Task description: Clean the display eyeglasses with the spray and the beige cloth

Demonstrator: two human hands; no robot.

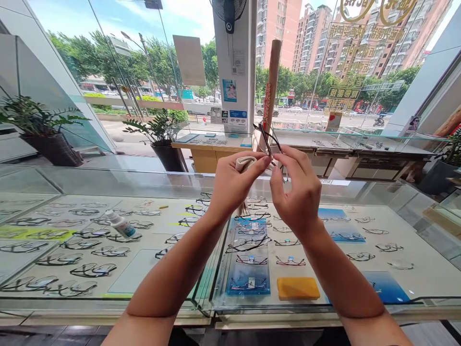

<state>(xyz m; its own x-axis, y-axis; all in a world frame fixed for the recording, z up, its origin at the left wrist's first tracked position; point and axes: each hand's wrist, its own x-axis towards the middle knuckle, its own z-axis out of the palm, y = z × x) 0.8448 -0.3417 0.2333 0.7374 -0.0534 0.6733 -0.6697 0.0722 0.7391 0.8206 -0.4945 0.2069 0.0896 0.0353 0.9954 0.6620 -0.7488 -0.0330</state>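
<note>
Above the glass counter, both of my hands come together on a pair of eyeglasses (267, 136) with dark, thin frames. My left hand (234, 185) pinches the glasses between thumb and fingers, and a folded beige cloth (246, 163) is tucked in the same hand, its lower end hanging below. With thumb and fingertips, my right hand (298, 185) grips the other side of the frame. The fingers hide part of the glasses. A white bottle (121, 224) with a blue label and a yellow-orange case (298, 288) are on the counter beneath.
The glass display counter (223, 307) spans the front and holds rows of eyeglasses (94, 270). Farther off stand a second counter (205, 154), potted plants (163, 132) and a wooden post (272, 81). A fan (229, 17) hangs on the pillar before large windows.
</note>
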